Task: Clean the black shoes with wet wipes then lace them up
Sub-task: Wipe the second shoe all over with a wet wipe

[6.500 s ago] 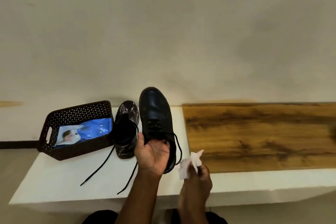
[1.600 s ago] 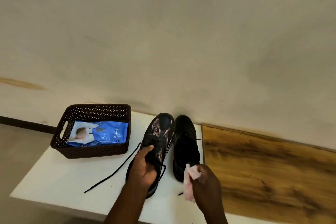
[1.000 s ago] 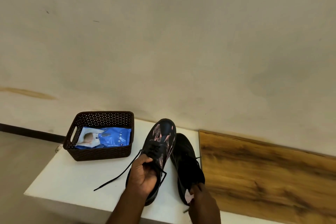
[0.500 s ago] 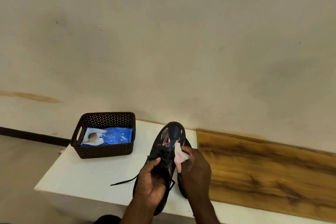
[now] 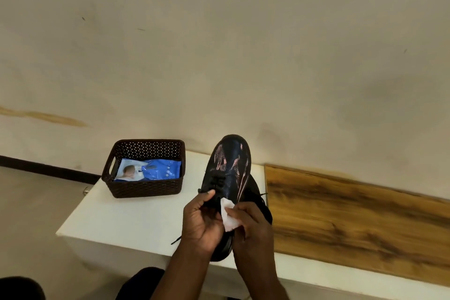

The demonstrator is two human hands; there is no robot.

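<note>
head view: over a white table [image 5: 126,224], the left hand [image 5: 203,223] curls its fingers round a raised, pink-smeared black shoe [image 5: 229,173], the right hand [image 5: 254,225] pinches a white wet wipe [image 5: 228,217] against its laces, the second black shoe [image 5: 259,198] lying just behind, a brown basket [image 5: 146,187] to the left.

- You have two black shoes [image 5: 229,168]: one smeared and lifted, the second [image 5: 261,200] mostly hidden behind it.
- One white wet wipe [image 5: 229,215].
- One brown woven basket [image 5: 146,187].
- One blue wipes pack [image 5: 151,170] inside it.
- Two hands: left hand [image 5: 202,224], right hand [image 5: 254,226].
</note>
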